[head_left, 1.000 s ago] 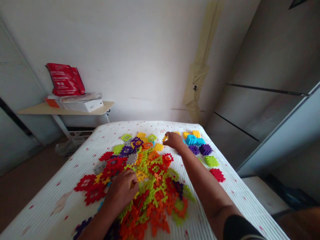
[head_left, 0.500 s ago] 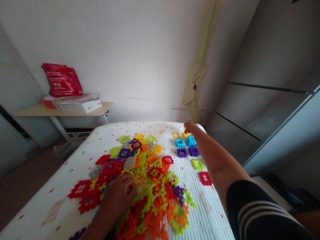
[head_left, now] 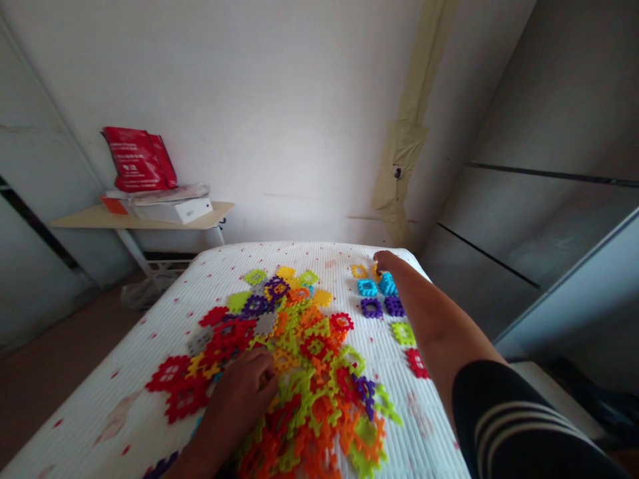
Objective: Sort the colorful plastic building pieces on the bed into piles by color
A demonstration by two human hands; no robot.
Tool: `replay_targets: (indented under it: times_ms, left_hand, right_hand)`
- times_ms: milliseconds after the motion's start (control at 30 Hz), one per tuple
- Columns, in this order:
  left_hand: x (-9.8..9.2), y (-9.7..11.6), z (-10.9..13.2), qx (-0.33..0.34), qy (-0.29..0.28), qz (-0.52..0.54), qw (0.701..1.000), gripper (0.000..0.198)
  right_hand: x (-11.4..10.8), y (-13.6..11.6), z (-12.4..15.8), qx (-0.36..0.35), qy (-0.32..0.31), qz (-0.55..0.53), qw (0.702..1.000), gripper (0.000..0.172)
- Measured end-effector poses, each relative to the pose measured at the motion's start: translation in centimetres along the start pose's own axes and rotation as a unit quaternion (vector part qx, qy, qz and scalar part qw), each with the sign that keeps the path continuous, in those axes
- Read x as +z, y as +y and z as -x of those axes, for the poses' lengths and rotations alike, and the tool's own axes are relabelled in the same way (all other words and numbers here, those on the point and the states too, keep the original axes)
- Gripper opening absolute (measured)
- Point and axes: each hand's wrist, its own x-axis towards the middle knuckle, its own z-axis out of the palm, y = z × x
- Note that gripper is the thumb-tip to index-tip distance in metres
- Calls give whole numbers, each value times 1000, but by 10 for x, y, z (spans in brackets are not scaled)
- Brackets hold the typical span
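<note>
My right hand point(head_left: 385, 261) is stretched to the far right of the bed, fingers bent down and closed on a yellow interlocking block point(head_left: 377, 272), which they partly hide. Beside it lies another yellow square block point(head_left: 359, 271). Nearer are light-blue blocks point(head_left: 367, 287), purple blocks point(head_left: 372, 307), a lime-green block point(head_left: 403, 333) and a red block point(head_left: 416, 363), sorted by colour. My left hand point(head_left: 247, 386) rests curled on the near left side of a mixed pile of interlocking blocks point(head_left: 312, 346); whatever its fingers hold is hidden.
A white ribbed, spotted cover point(head_left: 164, 332) lies under the blocks. Back left, a small table point(head_left: 80, 219) bears a white box point(head_left: 187, 209) and a red bag point(head_left: 137, 159). A wall stands behind, and grey cabinet panels point(head_left: 544, 219) rise on the right.
The view has shifted slightly, so everything sits a little further right. My right hand has dipped slightly at the yellow block. My left hand stays curled on the pile.
</note>
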Motion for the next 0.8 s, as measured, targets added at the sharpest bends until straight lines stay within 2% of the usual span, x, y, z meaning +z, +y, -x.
replay_targets:
  times_ms: [100, 167, 300, 400, 467, 600, 700, 800]
  left_hand:
    - [0, 1, 0, -6, -3, 5, 1000, 11]
    - [-1, 1, 0, -4, -4, 11, 1000, 11]
    - [0, 0, 1, -4, 5, 7, 1000, 10]
    - [1, 1, 2, -23, 19, 2, 1000, 17]
    - [1, 2, 3, -30, 29, 6, 999, 24]
    - [-1, 5, 4, -44, 39, 13, 998, 29]
    - [-4, 7, 5, -47, 41, 4, 998, 32]
    - [-5, 8, 6, -33, 42, -24, 998, 33]
  right_hand:
    - [-13, 3, -5, 32, -34, 12, 999, 30]
    - [-26, 4, -6, 45, -14, 17, 999, 33]
    - [-55, -4, 10, 43, 74, 7, 996, 42]
    - [-64, -24, 47, -32, 191, -63, 979, 34]
    - [-61, -43, 81, -113, 241, -128, 955, 27]
    - [-40, -81, 149, -242, 216, -209, 922, 19]
    - [-20, -101, 183, -280, 168, -219, 919, 16]
    - [-6, -110, 197, -293, 133, -217, 922, 16]
